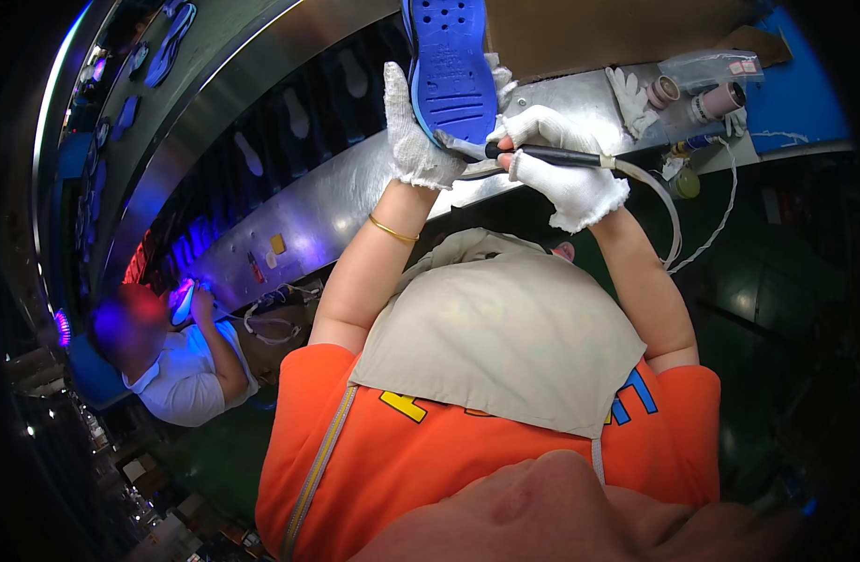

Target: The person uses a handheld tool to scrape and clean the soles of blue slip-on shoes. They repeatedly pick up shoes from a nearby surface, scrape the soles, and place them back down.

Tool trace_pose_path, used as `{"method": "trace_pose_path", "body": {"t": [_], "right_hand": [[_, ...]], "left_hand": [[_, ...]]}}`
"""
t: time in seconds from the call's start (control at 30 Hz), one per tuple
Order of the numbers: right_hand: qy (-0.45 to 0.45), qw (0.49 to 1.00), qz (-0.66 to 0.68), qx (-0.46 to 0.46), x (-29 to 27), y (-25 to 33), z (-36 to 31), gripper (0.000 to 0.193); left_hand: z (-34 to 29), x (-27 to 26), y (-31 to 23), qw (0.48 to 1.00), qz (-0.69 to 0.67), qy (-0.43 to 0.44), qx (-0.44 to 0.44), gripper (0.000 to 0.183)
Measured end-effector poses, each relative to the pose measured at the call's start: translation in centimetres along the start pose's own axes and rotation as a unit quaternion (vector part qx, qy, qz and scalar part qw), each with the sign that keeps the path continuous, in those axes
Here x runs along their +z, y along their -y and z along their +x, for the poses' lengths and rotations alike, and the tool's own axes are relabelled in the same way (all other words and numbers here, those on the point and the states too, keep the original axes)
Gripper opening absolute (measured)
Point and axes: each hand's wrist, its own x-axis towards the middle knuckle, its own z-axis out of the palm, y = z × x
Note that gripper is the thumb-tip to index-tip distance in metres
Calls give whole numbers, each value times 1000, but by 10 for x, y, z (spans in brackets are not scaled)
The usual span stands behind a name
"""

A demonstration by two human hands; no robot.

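A blue shoe sole [454, 80] with holes at its far end and grooves at its near end stands tilted up at the top middle. My left hand [416, 140], in a white knit glove, grips it from the left and below. The thumb points up along its edge; fingertips show at its right side, the rest being hidden behind. My right hand [563, 183], in a white glove with bare fingertips, is closed on a black-handled brush [554, 156]. The brush's pale tip lies at the sole's near edge. From the handle's rear runs a clear hose [669, 201].
Under my hands runs a metal bench edge [308, 214]. Right of them lie a spare white glove [629, 98] and two spools [718, 101]. A conveyor with blue soles [170, 42] curves along the left. A co-worker in white [200, 375] sits lower left.
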Motion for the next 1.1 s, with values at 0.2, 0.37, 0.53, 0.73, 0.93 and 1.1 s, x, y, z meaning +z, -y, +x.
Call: {"method": "trace_pose_path", "body": {"t": [0.2, 0.37, 0.53, 0.73, 0.93, 1.1], "right_hand": [[1, 998, -17, -59, -7, 5, 7, 11], [63, 998, 21, -2, -10, 8, 5, 13], [43, 997, -20, -62, -5, 5, 5, 12], [102, 995, 13, -15, -12, -4, -11, 12], [40, 991, -53, -113, -9, 14, 3, 14], [79, 959, -195, -191, -9, 18, 12, 17]], "left_hand": [[3, -5, -10, 992, -89, 61, -67, 85], [3, -8, -15, 987, -82, 81, -114, 84], [7, -8, -23, 986, -95, 84, -106, 82], [6, -8, -29, 988, -90, 81, -92, 80], [9, -5, -30, 993, 26, 21, -111, 76], [11, -3, -33, 989, 99, -4, -109, 66]]}}
